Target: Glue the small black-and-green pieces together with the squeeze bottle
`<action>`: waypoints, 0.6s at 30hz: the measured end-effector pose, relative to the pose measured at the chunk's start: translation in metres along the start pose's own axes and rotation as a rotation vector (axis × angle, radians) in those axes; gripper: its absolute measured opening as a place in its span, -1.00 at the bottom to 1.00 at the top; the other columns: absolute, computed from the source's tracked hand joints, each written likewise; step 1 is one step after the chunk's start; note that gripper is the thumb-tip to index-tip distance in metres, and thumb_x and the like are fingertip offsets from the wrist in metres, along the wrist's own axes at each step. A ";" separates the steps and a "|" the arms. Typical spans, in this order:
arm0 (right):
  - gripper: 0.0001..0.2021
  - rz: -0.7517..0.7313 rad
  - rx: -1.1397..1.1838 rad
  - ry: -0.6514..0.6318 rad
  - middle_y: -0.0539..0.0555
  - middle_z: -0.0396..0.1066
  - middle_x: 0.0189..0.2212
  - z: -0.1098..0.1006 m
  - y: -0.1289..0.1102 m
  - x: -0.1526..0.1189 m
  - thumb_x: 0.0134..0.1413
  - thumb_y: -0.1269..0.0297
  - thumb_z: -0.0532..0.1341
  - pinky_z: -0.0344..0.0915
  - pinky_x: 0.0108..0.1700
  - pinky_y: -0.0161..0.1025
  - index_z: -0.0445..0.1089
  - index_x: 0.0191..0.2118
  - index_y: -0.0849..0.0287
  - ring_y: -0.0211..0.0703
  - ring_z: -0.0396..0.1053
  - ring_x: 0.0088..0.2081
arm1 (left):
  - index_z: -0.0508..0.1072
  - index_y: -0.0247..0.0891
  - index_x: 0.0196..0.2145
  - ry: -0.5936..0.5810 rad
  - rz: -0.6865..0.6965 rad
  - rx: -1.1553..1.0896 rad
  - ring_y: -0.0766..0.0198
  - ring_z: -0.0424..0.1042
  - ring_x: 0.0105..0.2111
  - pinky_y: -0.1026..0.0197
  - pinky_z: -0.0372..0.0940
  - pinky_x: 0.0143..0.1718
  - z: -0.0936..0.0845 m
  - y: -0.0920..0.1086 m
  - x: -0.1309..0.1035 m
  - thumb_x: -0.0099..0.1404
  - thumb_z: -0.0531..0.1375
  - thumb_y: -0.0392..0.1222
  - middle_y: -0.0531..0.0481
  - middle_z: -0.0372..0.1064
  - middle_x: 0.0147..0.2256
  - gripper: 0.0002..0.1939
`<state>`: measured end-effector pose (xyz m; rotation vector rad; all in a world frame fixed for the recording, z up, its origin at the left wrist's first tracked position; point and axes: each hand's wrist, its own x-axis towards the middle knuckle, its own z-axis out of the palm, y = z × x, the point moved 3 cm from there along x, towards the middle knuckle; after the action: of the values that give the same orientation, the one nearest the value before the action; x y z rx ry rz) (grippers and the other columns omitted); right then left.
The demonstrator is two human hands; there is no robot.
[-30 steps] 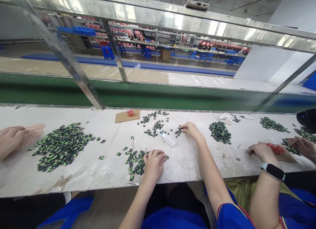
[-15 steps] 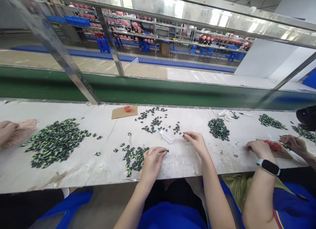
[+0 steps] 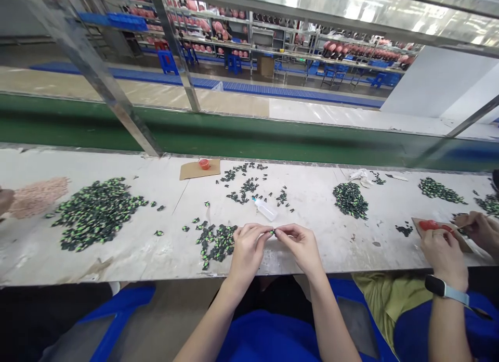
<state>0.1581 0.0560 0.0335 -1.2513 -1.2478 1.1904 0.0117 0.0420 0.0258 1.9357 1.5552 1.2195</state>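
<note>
My left hand (image 3: 249, 246) pinches a small black-and-green piece (image 3: 272, 232) between thumb and fingertips. Meeting it from the right, my right hand (image 3: 300, 243) is closed at the fingertips on a tiny dark piece (image 3: 275, 234), mostly hidden, which seems to touch the other one. Beside my left hand lies a loose pile of black-and-green pieces (image 3: 218, 242). Just beyond both hands a white squeeze bottle (image 3: 265, 209) with a blue tip rests on its side. Small black pieces (image 3: 248, 185) are scattered behind the bottle.
A red cup (image 3: 204, 164) stands on cardboard (image 3: 191, 170) at the back. A large black-and-green pile (image 3: 97, 211) and pink pieces (image 3: 41, 195) lie left. To the right are another pile (image 3: 350, 199) and a co-worker's hands (image 3: 442, 250) by red material (image 3: 429, 224).
My right hand has come left from beside the scattered black pieces to meet my left hand. The co-worker's near hand on the right has moved further right, and the view has shifted slightly.
</note>
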 end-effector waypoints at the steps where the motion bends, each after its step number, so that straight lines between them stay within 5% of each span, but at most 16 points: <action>1: -0.83 0.000 -0.001 0.005 0.06 0.55 -0.47 0.000 0.002 -0.001 -0.12 0.17 0.35 0.42 -0.29 -0.23 0.54 -0.45 0.18 -0.13 0.49 -0.39 | 0.54 -0.13 -0.26 0.010 0.010 0.002 0.19 0.47 -0.24 0.07 0.18 -0.10 0.000 0.000 0.000 0.31 0.13 -0.29 0.01 0.55 -0.31 -0.82; 7: -0.88 -0.068 0.023 0.052 0.05 0.54 -0.47 0.005 0.016 -0.009 -0.09 0.23 0.34 0.42 -0.30 -0.26 0.53 -0.45 0.17 -0.16 0.49 -0.39 | 0.52 -0.18 -0.31 0.052 0.043 -0.027 0.20 0.47 -0.29 0.10 0.22 -0.16 -0.001 0.003 -0.003 0.28 0.11 -0.36 0.01 0.53 -0.36 -0.80; 13: -0.72 -0.173 0.113 0.096 0.01 0.51 -0.46 0.002 0.020 -0.015 -0.09 0.30 0.35 0.45 -0.29 -0.26 0.51 -0.17 0.13 -0.20 0.49 -0.39 | 0.55 -0.16 -0.31 0.024 0.014 -0.234 0.20 0.48 -0.29 0.13 0.30 -0.16 -0.003 0.008 -0.005 0.26 0.17 -0.25 -0.02 0.54 -0.34 -0.86; 18: -0.72 -0.259 0.029 0.104 0.01 0.52 -0.46 -0.002 0.020 -0.018 -0.06 0.35 0.34 0.47 -0.29 -0.27 0.48 -0.15 0.14 -0.20 0.51 -0.40 | 0.58 -0.18 -0.33 -0.021 -0.071 -0.341 0.19 0.50 -0.28 0.15 0.36 -0.18 -0.003 0.009 -0.003 0.21 0.21 -0.21 -0.05 0.54 -0.34 -0.87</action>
<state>0.1611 0.0379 0.0142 -1.0792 -1.2674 0.9425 0.0146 0.0357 0.0328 1.6558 1.2946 1.3306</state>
